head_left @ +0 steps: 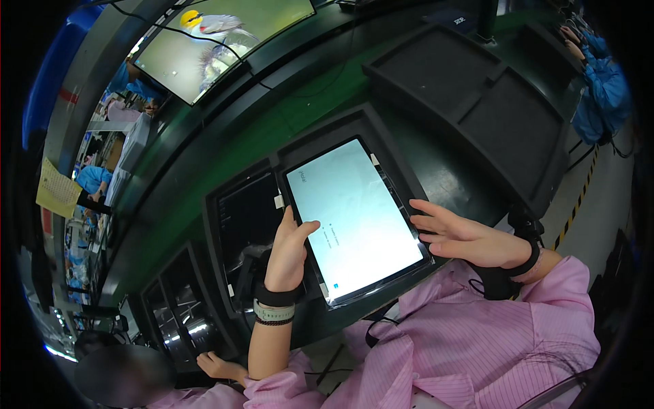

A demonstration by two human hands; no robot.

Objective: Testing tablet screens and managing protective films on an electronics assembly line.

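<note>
A tablet [361,225] with a lit, pale screen lies in the right compartment of a black foam tray [332,127]. My left hand [287,253] is at the tablet's left edge, its thumb reaching over the screen and its index finger stretched upward; the other fingers are partly hidden. By the tablet's right edge, my right hand [473,238] hovers with fingers apart and nothing in it. A second tablet [248,215], its screen dark, lies in the tray's left compartment. Black bands circle both wrists.
Another foam tray [477,95] is at the far right. A monitor [225,44] showing a bird stands at the back. Dark panels [178,307] lie in a tray at left, near another person's hand [219,366]. A person in blue [603,88] is at far right.
</note>
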